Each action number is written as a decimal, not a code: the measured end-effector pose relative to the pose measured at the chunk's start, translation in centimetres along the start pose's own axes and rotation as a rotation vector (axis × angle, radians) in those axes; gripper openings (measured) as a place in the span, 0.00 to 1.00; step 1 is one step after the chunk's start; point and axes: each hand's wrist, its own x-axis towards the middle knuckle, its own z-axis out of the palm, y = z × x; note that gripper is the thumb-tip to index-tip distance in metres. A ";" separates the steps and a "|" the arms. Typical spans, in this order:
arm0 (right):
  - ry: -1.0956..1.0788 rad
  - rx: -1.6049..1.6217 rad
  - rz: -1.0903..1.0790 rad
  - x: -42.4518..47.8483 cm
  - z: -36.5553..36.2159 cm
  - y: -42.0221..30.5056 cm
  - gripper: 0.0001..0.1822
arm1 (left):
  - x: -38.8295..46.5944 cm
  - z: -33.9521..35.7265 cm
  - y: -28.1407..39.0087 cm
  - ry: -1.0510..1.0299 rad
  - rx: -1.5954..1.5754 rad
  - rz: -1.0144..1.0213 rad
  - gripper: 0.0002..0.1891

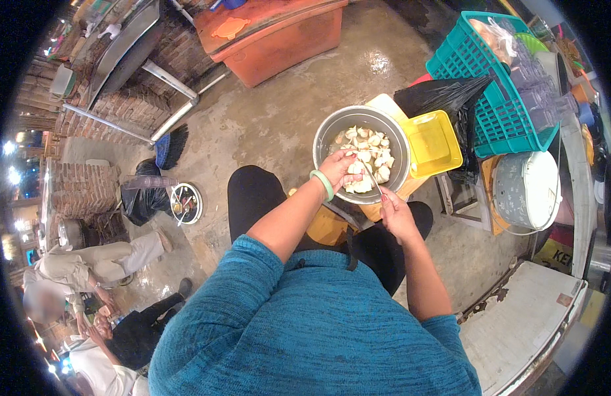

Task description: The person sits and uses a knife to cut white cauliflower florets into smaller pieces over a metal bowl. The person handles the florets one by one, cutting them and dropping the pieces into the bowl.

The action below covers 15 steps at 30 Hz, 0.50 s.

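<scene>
A round metal bowl [321, 143] stands before me, holding many pale, scored or petal-like pieces of food [377, 141] in some liquid. My left hand [341, 171], with a pale green bangle [322, 184] at the wrist, grips one such pale piece [355, 168] over the bowl. In my right hand [397, 213] is the handle of a thin metal utensil [372, 177], which looks like a spoon or a knife; its far end is at the piece in my left hand. A yellow plastic tub [433, 143] adjoins the bowl on the right.
A teal plastic basket [503, 119] of clear cups stands at right, by a black plastic bag [434, 94] and a grey lidded container [513, 190]. An orange chest [280, 54] lies ahead. Left are a waste bucket [200, 203], a blue broom [162, 148] and other people [102, 262].
</scene>
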 end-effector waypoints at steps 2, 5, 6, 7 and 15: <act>-0.112 0.364 0.370 -0.7 0.8 -2.3 0.20 | 0.0 -0.2 -0.5 0.019 -0.078 0.002 0.18; -0.097 0.642 0.490 -1.0 1.9 -3.6 0.20 | -0.2 0.1 -1.0 0.021 -0.134 0.010 0.19; -0.088 0.687 0.511 -1.1 2.0 -3.7 0.20 | -0.3 0.5 -1.2 0.027 -0.125 0.016 0.19; -0.077 0.531 0.444 -0.8 1.6 -2.0 0.20 | -0.4 0.8 -1.1 0.034 -0.115 0.024 0.19; 0.077 -0.313 -0.121 -1.3 -0.1 -4.0 0.16 | 0.9 -1.1 -1.9 0.022 0.058 0.085 0.22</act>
